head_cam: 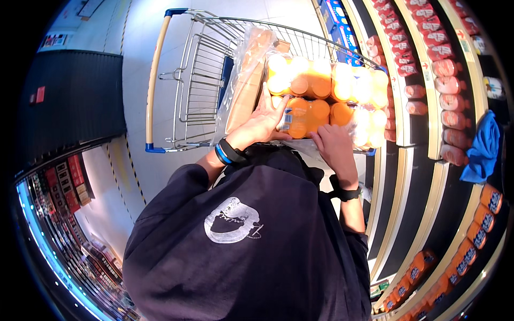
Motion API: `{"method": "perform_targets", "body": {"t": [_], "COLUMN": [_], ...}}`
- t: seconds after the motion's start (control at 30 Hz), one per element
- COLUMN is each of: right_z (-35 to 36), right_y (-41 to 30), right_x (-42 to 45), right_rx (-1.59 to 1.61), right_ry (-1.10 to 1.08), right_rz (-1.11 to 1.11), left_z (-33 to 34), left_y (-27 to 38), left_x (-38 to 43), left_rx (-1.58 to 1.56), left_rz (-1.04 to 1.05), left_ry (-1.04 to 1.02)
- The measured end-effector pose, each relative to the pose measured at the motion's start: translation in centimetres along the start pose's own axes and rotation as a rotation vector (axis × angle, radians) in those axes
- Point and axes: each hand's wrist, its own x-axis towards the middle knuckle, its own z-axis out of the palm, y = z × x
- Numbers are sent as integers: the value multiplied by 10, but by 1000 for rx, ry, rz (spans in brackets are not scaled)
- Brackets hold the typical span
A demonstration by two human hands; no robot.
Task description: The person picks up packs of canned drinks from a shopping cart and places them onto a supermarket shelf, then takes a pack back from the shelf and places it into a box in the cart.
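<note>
Several shrink-wrapped packs of orange drink bottles [309, 114] fill the right part of a wire shopping cart [200, 80] in front of me. My left hand [265, 116] spreads over the left end of the near pack, its thumb and fingers apart around that corner. With fingers curled, my right hand [333, 146] touches the near side of the same pack; whether it pinches the film there is hidden. Flattened cardboard [245, 96] and loose clear plastic film [251, 44] stand left of the packs. Glare washes out the packs on the right.
Shelves [435, 136] on my right carry red, pink and orange drink bottles. A blue cloth [482, 148] hangs over a shelf edge. Blue boxes [339, 32] stand beyond the cart. The cart handle [157, 80] is at left, with a dark corrugated cabinet [76, 96] farther left.
</note>
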Motion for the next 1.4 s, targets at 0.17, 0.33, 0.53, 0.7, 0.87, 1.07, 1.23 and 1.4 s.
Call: {"method": "perform_targets", "body": {"t": [0.17, 0.33, 0.53, 0.7, 0.87, 1.07, 1.23, 1.4], "right_z": [3, 14, 21, 27, 28, 43, 50, 65], "right_y": [-9, -30, -46, -41, -41, -10, -20, -30], "right_x": [-14, 2, 16, 47, 103, 123, 130, 135], "right_rx": [94, 91, -100, -77, -45, -17, -4, -111], "right_ry": [109, 216, 176, 446, 353, 360, 402, 358], "right_rz": [135, 480, 597, 423, 588, 539, 570, 715], "left_z": [-4, -10, -27, -53, -37, -45, -52, -63], "left_y": [-4, -5, -38, -59, -78, -83, -85, -77], "left_x": [-1, -2, -1, 45, 98, 172, 205, 231], "left_rx": [-42, -140, -232, -348, -123, -187, -233, -141], "left_rz": [-53, -81, 79, 135, 116, 437, 694, 445], "left_ry": [-100, -142, -2, 330, 470, 382, 254, 28]}}
